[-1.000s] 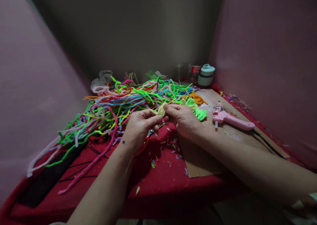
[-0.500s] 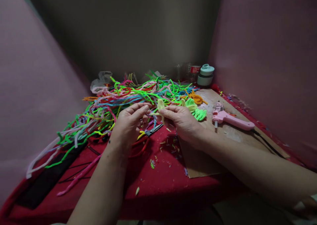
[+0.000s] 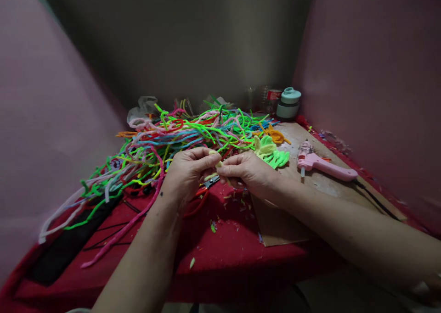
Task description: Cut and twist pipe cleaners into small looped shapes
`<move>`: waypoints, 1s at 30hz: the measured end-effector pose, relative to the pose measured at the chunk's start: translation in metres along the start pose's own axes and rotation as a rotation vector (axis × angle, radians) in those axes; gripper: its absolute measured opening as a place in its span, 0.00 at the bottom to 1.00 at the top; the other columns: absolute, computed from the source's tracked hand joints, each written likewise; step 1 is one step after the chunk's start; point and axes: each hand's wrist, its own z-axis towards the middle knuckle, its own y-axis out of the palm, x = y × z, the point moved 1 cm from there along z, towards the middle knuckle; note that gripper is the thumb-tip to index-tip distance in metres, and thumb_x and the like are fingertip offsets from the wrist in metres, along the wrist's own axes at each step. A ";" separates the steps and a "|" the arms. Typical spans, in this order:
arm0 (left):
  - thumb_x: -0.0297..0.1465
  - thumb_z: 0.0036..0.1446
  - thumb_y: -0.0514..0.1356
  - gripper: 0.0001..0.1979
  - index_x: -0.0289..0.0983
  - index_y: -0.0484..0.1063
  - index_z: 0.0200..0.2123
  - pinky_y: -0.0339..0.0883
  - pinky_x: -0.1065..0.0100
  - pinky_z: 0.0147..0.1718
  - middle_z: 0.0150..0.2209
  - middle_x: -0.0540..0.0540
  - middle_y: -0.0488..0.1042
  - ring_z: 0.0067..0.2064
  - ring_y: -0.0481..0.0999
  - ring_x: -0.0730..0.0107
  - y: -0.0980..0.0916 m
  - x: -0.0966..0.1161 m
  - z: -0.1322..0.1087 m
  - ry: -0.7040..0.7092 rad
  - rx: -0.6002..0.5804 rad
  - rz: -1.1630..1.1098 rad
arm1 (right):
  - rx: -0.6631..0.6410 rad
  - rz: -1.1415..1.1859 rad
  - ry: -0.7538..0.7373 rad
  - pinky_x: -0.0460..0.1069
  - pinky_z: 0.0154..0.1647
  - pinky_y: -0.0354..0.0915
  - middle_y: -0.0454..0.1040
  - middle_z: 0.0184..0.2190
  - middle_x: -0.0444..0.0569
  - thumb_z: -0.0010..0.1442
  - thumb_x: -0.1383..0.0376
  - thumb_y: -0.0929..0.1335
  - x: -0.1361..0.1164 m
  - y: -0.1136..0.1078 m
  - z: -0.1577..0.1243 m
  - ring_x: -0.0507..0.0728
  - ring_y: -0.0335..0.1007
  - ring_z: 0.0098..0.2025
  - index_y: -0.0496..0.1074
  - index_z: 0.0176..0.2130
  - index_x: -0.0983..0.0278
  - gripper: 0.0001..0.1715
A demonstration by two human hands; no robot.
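Between my two hands is a pale yellow pipe cleaner (image 3: pixel 218 164), bent into a small shape and partly hidden by my fingers. My left hand (image 3: pixel 193 168) pinches its upper left part between thumb and fingers. From the other side, my right hand (image 3: pixel 243 168) grips its lower right part, thumb on top. Under the hands lie scissors (image 3: pixel 211 181) with red handles, mostly covered by my left hand. Right beyond my right hand rest bright green and pale yellow pipe-cleaner leaf shapes (image 3: pixel 274 153).
A large tangle of coloured pipe cleaners (image 3: pixel 193 129) spreads across the back and left. To the right, a pink glue gun (image 3: pixel 324 166) lies on a brown board (image 3: pixel 282 226). A lidded cup (image 3: pixel 288 104) stands behind. Fuzzy scraps dot the red cloth (image 3: pixel 223 248).
My left hand has moved right and now pinches the yellow pipe cleaner too. The petal-like loop that stood up above my right thumb is now largely covered by fingers.
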 end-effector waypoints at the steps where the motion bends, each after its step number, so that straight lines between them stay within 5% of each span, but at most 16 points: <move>1: 0.31 0.40 0.67 0.09 0.33 0.71 0.23 0.60 0.76 0.20 0.17 0.54 0.67 0.18 0.65 0.81 0.002 0.000 -0.001 0.033 0.018 0.035 | 0.011 -0.011 0.003 0.47 0.18 0.41 0.58 0.11 0.39 0.51 0.63 0.68 0.000 0.000 0.000 0.46 0.45 0.14 0.66 0.17 0.65 0.15; 5: 0.32 0.40 0.67 0.09 0.33 0.71 0.22 0.59 0.75 0.21 0.19 0.53 0.68 0.20 0.65 0.79 0.005 0.001 -0.002 0.119 0.115 0.174 | 0.076 -0.042 0.000 0.46 0.18 0.41 0.58 0.11 0.38 0.49 0.67 0.67 -0.001 0.001 -0.001 0.45 0.45 0.15 0.64 0.15 0.66 0.14; 10: 0.34 0.42 0.65 0.09 0.34 0.73 0.25 0.56 0.75 0.20 0.20 0.52 0.69 0.20 0.63 0.79 0.004 0.000 -0.002 0.074 0.035 0.245 | 0.117 -0.036 -0.010 0.46 0.18 0.41 0.56 0.10 0.38 0.48 0.66 0.67 0.001 0.001 0.001 0.45 0.44 0.15 0.64 0.14 0.66 0.14; 16: 0.31 0.44 0.62 0.04 0.36 0.76 0.24 0.58 0.75 0.24 0.23 0.51 0.72 0.25 0.66 0.75 0.007 -0.002 -0.004 0.413 0.240 0.614 | 0.148 -0.008 0.005 0.46 0.16 0.41 0.57 0.10 0.39 0.45 0.70 0.66 0.010 0.000 0.004 0.45 0.44 0.14 0.64 0.13 0.66 0.13; 22: 0.35 0.47 0.60 0.09 0.36 0.73 0.20 0.51 0.74 0.18 0.14 0.54 0.62 0.18 0.57 0.78 0.008 -0.004 -0.003 0.273 0.195 0.486 | 0.128 0.063 0.069 0.45 0.14 0.40 0.61 0.09 0.40 0.46 0.68 0.68 0.010 0.002 0.003 0.45 0.46 0.12 0.66 0.14 0.66 0.12; 27: 0.33 0.49 0.60 0.09 0.37 0.73 0.20 0.58 0.73 0.29 0.22 0.50 0.69 0.26 0.65 0.74 0.009 -0.003 -0.004 0.633 0.300 0.808 | 0.112 0.094 0.099 0.45 0.13 0.40 0.62 0.09 0.41 0.45 0.70 0.67 0.010 0.002 0.004 0.45 0.46 0.11 0.66 0.14 0.66 0.12; 30: 0.35 0.50 0.59 0.09 0.37 0.73 0.25 0.58 0.74 0.24 0.22 0.51 0.70 0.23 0.65 0.76 0.005 0.002 -0.002 0.495 0.305 0.669 | 0.134 0.094 0.068 0.46 0.14 0.41 0.64 0.11 0.42 0.48 0.69 0.67 0.009 0.000 0.005 0.45 0.46 0.12 0.67 0.16 0.66 0.12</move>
